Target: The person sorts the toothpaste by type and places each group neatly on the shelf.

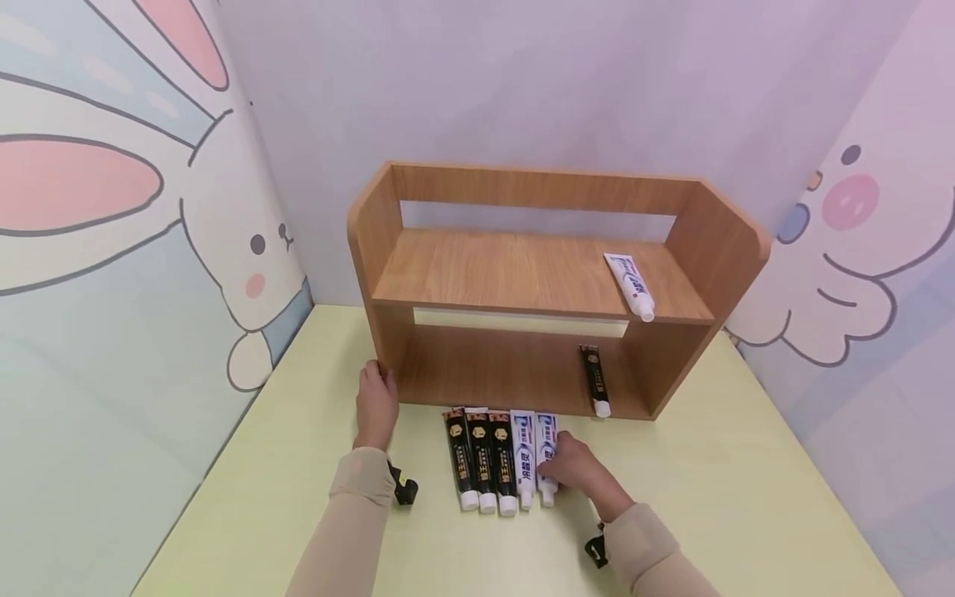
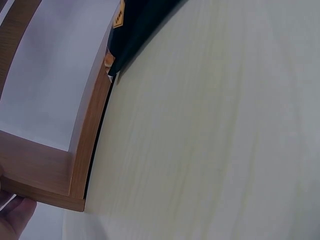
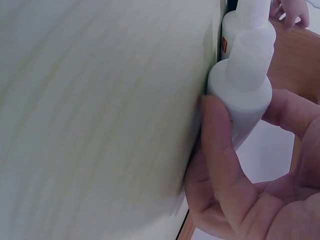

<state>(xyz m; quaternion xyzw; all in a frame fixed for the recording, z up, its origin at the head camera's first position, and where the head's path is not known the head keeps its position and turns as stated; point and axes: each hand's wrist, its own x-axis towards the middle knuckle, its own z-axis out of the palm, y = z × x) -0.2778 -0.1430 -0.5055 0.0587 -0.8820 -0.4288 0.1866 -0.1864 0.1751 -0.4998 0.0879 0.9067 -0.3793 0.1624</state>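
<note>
My right hand [image 1: 580, 468] pinches the rightmost white toothpaste tube [image 1: 547, 448], which lies flat on the table. In the right wrist view my thumb and fingers [image 3: 220, 135] are round the tube's shoulder, just below its white cap [image 3: 250, 60]. A second white toothpaste tube [image 1: 524, 456] lies beside it, then three black toothpaste tubes [image 1: 482, 456], all with caps toward me. My left hand [image 1: 376, 406] holds the front edge of the left side panel of a wooden shelf [image 1: 515, 269]; the left wrist view shows its fingers [image 2: 20, 215] at that panel.
One white toothpaste tube [image 1: 630, 286] lies on the upper board at the right. Below it, a black toothpaste tube [image 1: 594, 381] rests on the lower board, its cap at the front edge. Walls with cartoon animals flank the pale yellow table [image 1: 746, 497].
</note>
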